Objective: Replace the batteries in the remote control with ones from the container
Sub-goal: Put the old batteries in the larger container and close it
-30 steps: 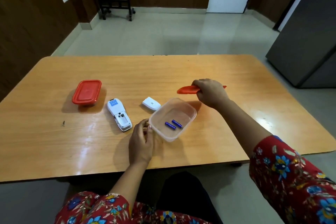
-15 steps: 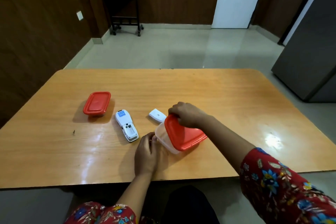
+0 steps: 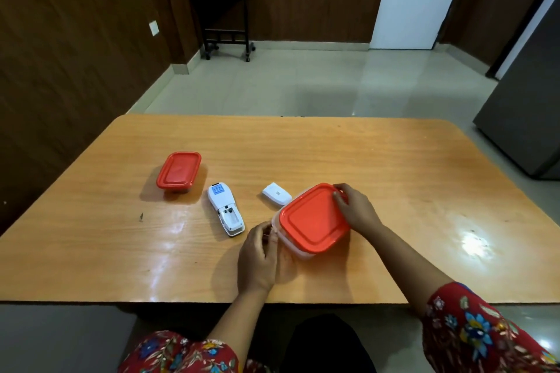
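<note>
A clear plastic container (image 3: 295, 251) sits on the wooden table (image 3: 394, 191) with its red lid (image 3: 312, 216) lying on top of it. My right hand (image 3: 354, 209) presses the lid's far right corner. My left hand (image 3: 257, 254) grips the container's near left corner. The lid hides what lies inside the container. The white remote control (image 3: 225, 208) lies face down to the left, its battery compartment open. Its white battery cover (image 3: 276, 194) lies apart, just behind the container.
A second, smaller container with a red lid (image 3: 178, 172) stands shut at the left of the table. A small dark speck (image 3: 141, 216) lies near the left edge. Beyond the table are tiled floor, a dark side table (image 3: 225, 18) and a grey cabinet (image 3: 527, 118).
My right hand brought the red lid from the table over the open container and laid it flat on top, covering two blue batteries. My left hand kept hold of the container.
</note>
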